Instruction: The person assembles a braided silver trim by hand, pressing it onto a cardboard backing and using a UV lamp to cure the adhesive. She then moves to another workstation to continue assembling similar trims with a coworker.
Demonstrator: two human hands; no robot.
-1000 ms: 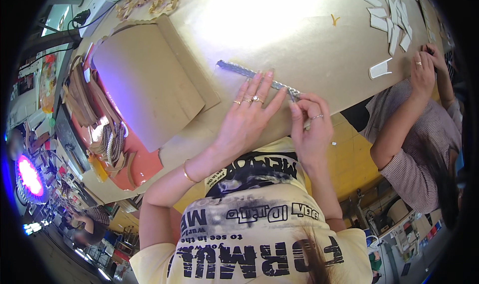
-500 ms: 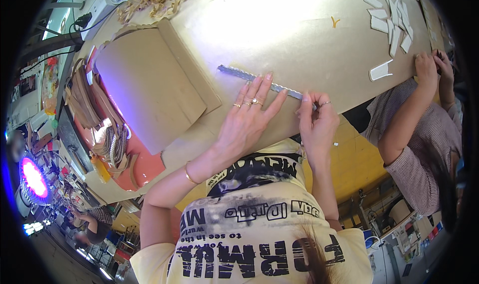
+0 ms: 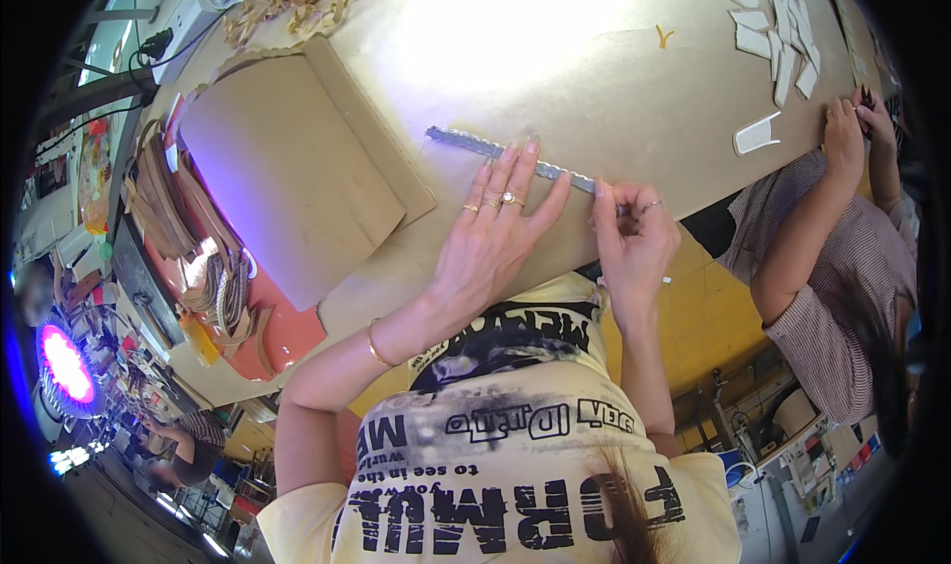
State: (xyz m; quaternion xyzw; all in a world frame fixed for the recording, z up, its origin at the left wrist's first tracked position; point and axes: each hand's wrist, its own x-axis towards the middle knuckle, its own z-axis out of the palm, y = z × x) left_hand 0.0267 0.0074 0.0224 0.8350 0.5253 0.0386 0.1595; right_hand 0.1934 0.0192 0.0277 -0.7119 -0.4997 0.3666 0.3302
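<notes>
A narrow grey strip (image 3: 466, 142) with a wavy pale edge lies slantwise on the brown paper-covered table (image 3: 634, 118). My left hand (image 3: 492, 219) rests flat across its middle, fingers stretched out and slightly spread, holding nothing. The fingers cover part of the strip. At the strip's right end, my right hand (image 3: 634, 242) is closed in a pinch, thumb and forefinger together on the tip. That tip is mostly hidden by the fingers.
Brown cardboard sheets (image 3: 287, 178) lie left of my hands, beside bundled straps (image 3: 213, 277) on a red surface. Curly tan scraps (image 3: 297, 4) are piled far left. White pieces (image 3: 783, 44) lie far right, near a co-worker's hands (image 3: 845, 133). A small orange scrap (image 3: 664, 37) lies alone.
My right hand has edged slightly right and its fingers look a little more curled at the strip's end. My left hand stays flat on the strip. The whole view has shifted slightly.
</notes>
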